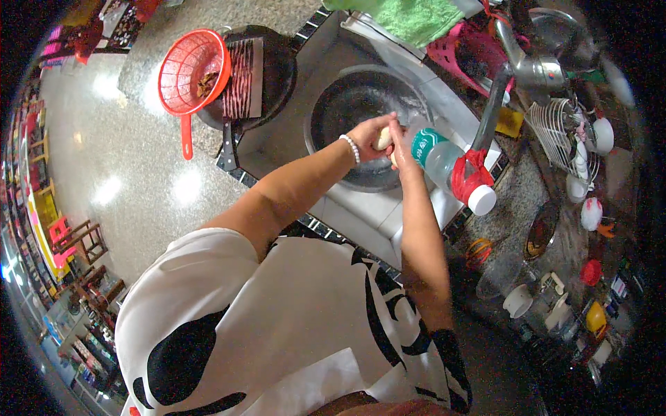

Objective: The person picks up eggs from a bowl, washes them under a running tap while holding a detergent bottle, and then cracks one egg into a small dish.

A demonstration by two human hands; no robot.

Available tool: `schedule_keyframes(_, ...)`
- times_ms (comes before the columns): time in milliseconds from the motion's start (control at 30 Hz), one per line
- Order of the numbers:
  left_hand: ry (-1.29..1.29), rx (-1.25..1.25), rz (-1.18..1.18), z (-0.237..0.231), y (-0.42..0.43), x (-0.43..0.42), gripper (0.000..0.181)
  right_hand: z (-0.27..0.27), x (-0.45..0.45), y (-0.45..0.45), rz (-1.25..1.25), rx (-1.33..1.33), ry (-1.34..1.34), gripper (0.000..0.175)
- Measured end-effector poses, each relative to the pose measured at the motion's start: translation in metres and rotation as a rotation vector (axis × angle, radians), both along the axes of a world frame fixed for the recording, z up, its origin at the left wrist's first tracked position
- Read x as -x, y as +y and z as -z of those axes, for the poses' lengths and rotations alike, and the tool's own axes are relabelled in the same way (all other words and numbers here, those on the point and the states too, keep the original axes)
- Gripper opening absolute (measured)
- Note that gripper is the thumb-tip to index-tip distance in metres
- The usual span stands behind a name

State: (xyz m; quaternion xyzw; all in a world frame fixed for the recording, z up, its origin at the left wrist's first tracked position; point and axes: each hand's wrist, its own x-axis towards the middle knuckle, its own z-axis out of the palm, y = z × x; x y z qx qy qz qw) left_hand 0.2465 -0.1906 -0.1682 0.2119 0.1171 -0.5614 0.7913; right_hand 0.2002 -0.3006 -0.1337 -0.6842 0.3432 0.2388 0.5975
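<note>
My left hand [370, 138], with a white bead bracelet [350, 148] at the wrist, cups a pale, rounded piece of food [383, 139]. Pressed against it from the other side is my right hand [400, 146], which looks wet. A bit of pale surface also shows below the fingers; whether it is a second piece I cannot tell. Both hands are above a round basin [333, 86] holding water, inside a tiled sink [359, 213]. Just right of my right hand hangs a clear plastic bottle [439, 161], tied by a red plastic strip [471, 174] to the faucet spout [491, 112].
An orange-red plastic colander [171, 78] with brown pieces inside overlaps a cleaver [242, 78] on a dark round pan [281, 78], left of the sink. A green cloth [411, 21] and pink basket [458, 57] are at the back. A wire rack [554, 135] stands right.
</note>
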Motion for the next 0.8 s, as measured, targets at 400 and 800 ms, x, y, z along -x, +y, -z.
schedule_keyframes(400, 0.192, -0.623, -0.231, 0.051, 0.009, 0.008, 0.038, 0.054, 0.025, -0.019, 0.27, -0.315, -0.168, 0.04)
schedule_keyframes(800, -1.221, -1.175, 0.949, 0.131, 0.032, 0.052, 0.039, 0.041, -0.013, -0.006, 0.497, -1.004, -0.132, 0.028)
